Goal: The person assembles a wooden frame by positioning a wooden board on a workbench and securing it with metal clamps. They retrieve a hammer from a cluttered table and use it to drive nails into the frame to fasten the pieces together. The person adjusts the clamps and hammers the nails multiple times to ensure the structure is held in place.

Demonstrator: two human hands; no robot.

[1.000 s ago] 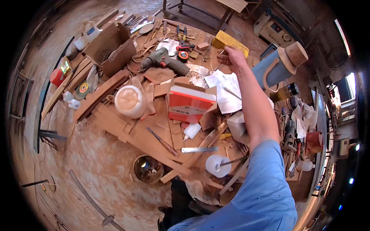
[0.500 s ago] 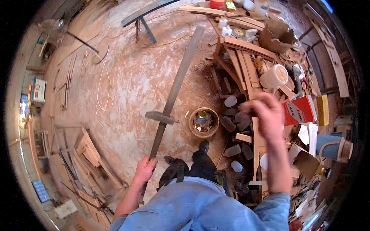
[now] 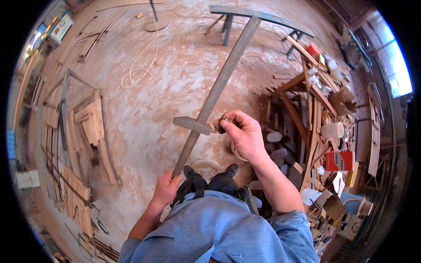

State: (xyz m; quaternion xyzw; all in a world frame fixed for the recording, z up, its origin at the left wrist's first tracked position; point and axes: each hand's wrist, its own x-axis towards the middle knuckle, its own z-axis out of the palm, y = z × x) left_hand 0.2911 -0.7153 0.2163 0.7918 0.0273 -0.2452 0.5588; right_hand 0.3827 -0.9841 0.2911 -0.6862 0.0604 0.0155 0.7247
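My left hand (image 3: 165, 189) is closed round the lower end of a long grey wooden bar (image 3: 228, 68), which slants up and away to the right. Partway along it, a short wooden crosspiece (image 3: 186, 124) sits across the bar. At the crosspiece's right end is my right hand (image 3: 245, 136), thumb and fingers pinched together. Something small and dark with a shiny spot shows at those fingertips, too small to name. Whether it touches the crosspiece I cannot tell.
A cluttered wooden workbench (image 3: 316, 136) runs along the right, with a red box (image 3: 340, 161), a pale plastic jar (image 3: 333, 130) and a blue bucket (image 3: 352, 204). A dark trestle (image 3: 263, 16) stands ahead. Wooden frames (image 3: 91, 122) lie left; a cable (image 3: 142, 72) loops on the floor.
My right hand has moved left from beside the bench to the crosspiece, its fingers now pinched. My left hand keeps its hold on the bar. The view has turned, shifting the bench rightward and downward.
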